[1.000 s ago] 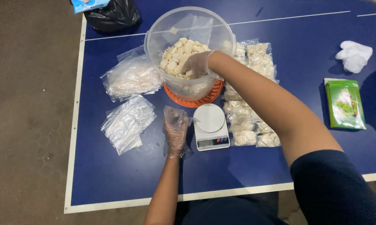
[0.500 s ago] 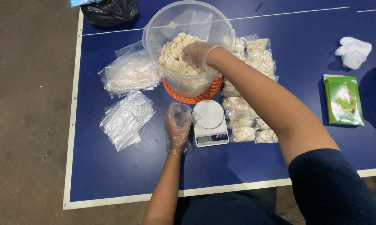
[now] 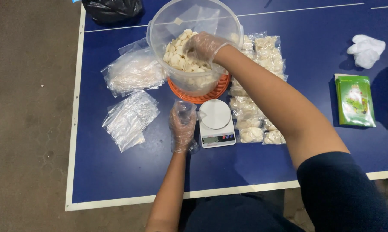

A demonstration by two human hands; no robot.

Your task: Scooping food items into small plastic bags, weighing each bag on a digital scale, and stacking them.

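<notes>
The right hand (image 3: 204, 44), in a thin glove, is down in the big clear tub (image 3: 194, 43), fingers curled over the pale pieces (image 3: 179, 58). The left hand (image 3: 182, 124) holds a small clear bag (image 3: 186, 111) on the blue surface (image 3: 116, 172), just beside the white scale (image 3: 216, 122)

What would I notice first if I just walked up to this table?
Probably the big clear tub of pale pieces at the top middle, with the gloved right hand reaching into it. Just below sits a small white scale, beside the left hand, which holds a clear bag. A green packet lies far right.
</notes>
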